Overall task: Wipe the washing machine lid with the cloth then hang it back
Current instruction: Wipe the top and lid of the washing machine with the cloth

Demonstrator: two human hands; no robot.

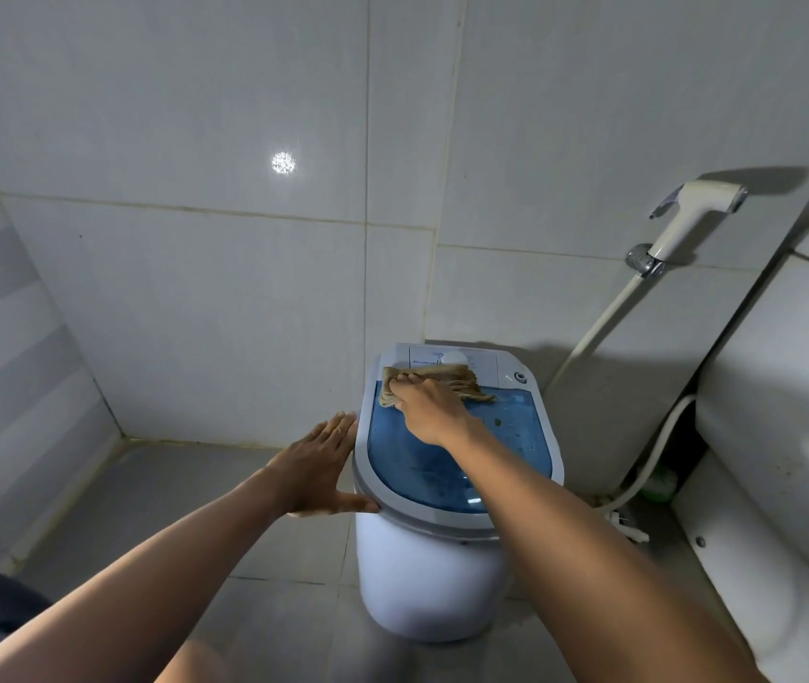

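Two bare forearms reach forward from the bottom edge. Flat and open, fingers together, the left hand braces against the left rim of the small white washing machine standing on the grey tiled floor. Palm down, the right hand presses the crumpled tan cloth onto the far end of the translucent blue lid, just beside the control panel. A white spray nozzle hangs on the wall to the right.
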